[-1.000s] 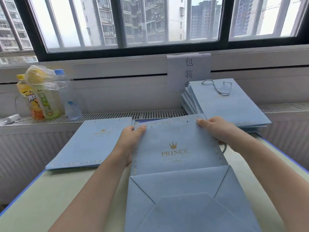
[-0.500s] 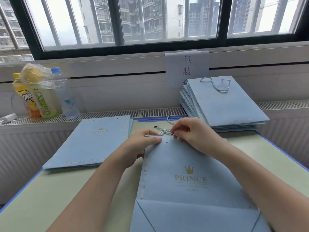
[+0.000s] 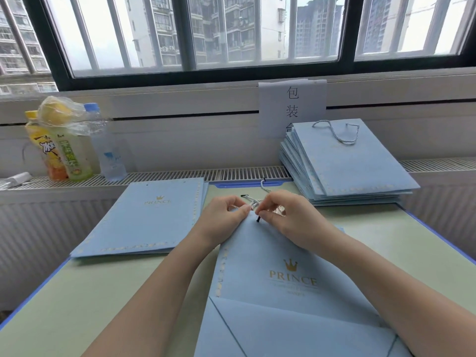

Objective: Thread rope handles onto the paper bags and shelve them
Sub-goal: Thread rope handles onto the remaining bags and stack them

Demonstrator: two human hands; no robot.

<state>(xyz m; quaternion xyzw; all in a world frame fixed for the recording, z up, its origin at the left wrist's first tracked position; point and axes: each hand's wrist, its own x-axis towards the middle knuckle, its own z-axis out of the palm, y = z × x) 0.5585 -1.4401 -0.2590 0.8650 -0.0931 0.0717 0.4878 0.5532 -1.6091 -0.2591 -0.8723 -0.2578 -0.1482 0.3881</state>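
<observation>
A flat, matte pale-blue paper bag (image 3: pixel 291 274) lies at lower centre of the frame on the pale green surface (image 3: pixel 77 300), its gold crown and "PRINCE" print facing up and its folded base flap toward the bottom edge. At the bag's top edge, just above centre, the left hand (image 3: pixel 221 217) pinches the paper rim between thumb and curled fingers (image 3: pixel 243 210), while the right hand (image 3: pixel 286 215) pinches the black-tipped end of a twisted white-and-grey rope handle (image 3: pixel 255 203) against the same rim; the cord loops upward toward the far edge of the surface. One thin pile of identical flat bags (image 3: pixel 146 217), gold-dotted along the borders, rests to the left at mid-frame; how many it holds cannot be told. At right of centre a thicker stack of finished bags (image 3: pixel 350 168) fans out on the slatted radiator ledge (image 3: pixel 180 173), the top one showing one rope loop. A white paper sign (image 3: pixel 291 104) with printed characters hangs behind that stack. At upper left of the frame three plastic bottles (image 3: pixel 74 150) stand on the ledge, a crumpled clear plastic bag over their tops. A barred window (image 3: pixel 231 34) spans the top.
</observation>
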